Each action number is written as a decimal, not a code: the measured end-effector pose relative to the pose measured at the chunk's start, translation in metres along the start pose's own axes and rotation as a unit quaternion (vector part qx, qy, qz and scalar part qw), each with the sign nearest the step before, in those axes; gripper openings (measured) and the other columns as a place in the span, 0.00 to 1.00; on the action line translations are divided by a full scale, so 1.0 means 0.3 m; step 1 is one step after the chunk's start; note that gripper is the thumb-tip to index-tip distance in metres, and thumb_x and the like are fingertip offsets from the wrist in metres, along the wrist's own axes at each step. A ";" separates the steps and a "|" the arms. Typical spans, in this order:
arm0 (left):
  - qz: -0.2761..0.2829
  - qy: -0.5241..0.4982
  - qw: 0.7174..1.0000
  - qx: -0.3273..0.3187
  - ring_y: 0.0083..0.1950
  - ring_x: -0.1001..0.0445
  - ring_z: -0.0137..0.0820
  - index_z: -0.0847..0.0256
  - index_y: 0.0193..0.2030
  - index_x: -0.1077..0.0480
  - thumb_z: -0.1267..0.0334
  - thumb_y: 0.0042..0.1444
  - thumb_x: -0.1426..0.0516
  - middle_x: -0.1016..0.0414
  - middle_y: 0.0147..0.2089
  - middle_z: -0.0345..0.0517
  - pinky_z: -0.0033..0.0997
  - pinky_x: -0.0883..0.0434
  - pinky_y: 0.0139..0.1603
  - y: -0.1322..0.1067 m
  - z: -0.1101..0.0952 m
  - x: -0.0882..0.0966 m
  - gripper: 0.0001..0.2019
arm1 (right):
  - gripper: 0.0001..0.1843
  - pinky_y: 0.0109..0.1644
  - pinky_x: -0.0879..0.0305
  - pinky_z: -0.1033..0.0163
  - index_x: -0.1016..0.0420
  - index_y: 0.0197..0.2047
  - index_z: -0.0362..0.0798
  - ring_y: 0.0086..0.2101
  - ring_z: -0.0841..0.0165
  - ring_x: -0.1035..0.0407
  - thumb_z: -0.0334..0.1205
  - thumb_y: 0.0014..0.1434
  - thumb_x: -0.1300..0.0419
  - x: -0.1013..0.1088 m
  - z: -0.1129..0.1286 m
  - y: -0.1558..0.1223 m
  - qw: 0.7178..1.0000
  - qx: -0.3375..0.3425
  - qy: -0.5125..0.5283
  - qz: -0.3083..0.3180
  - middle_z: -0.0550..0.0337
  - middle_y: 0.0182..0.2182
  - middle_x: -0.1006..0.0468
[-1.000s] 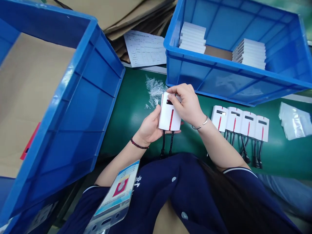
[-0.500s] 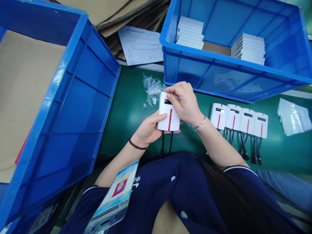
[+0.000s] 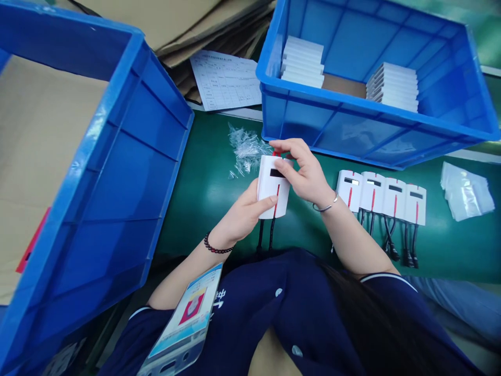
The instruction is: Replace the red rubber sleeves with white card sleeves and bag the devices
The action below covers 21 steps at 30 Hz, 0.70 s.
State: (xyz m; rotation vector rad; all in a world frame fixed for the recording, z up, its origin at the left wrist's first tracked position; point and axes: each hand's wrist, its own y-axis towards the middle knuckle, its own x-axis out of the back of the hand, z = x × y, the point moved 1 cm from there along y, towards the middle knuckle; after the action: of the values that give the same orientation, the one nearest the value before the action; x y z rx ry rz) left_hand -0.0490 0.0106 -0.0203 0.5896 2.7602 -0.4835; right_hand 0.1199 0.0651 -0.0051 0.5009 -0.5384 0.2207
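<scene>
A white box-shaped device with a dark display window, a red stripe and two black cables is held up in front of me. My left hand grips it from the left, thumb across its face near the stripe. At its top right, my right hand has its thumb on the front by the window and fingers curled over the top edge. A red part sticks up there, partly behind those fingers. To the right, several similar devices lie side by side on the green table, cables toward me.
A large blue crate at the back holds two stacks of white panels. Another blue crate stands at left. Small clear plastic pieces lie behind my hands, clear bags far right, and a printed sheet at the back.
The red stripe on the held device's face now lies flush and thinner, and the red part shows above its top edge. My left thumb has moved onto the front beside the stripe.
</scene>
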 end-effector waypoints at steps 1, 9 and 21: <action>-0.003 0.060 0.998 -0.024 0.60 0.31 0.45 0.61 0.61 0.40 0.57 0.59 0.41 0.31 0.60 0.53 0.47 0.31 0.58 -0.006 -0.005 0.002 0.26 | 0.19 0.53 0.33 0.53 0.28 0.55 0.51 0.51 0.62 0.33 0.51 0.68 0.47 0.015 0.001 0.000 0.999 -0.009 0.042 0.015 0.53 0.50 0.27; -0.001 0.353 0.934 -0.044 0.51 0.29 0.42 0.64 0.59 0.40 0.57 0.64 0.48 0.28 0.51 0.51 0.39 0.31 0.46 -0.053 -0.067 -0.017 0.20 | 0.17 0.49 0.30 0.60 0.23 0.47 0.48 0.43 0.67 0.28 0.51 0.65 0.41 0.045 0.007 -0.007 0.954 -0.085 0.273 0.095 0.57 0.44 0.23; -0.007 0.297 0.953 -0.062 0.44 0.27 0.38 0.59 0.62 0.35 0.54 0.59 0.40 0.24 0.49 0.46 0.32 0.33 0.43 -0.079 -0.043 0.003 0.25 | 0.22 0.49 0.31 0.57 0.20 0.43 0.49 0.43 0.65 0.28 0.60 0.62 0.42 0.021 -0.010 -0.024 0.971 -0.108 0.213 0.017 0.56 0.42 0.23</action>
State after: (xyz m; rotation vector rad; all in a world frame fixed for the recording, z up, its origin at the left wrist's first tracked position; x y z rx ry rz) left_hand -0.0626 -0.0045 -0.0026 0.7906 3.3282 -0.1405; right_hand 0.1289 0.0609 -0.0069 0.2212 -0.1478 0.2906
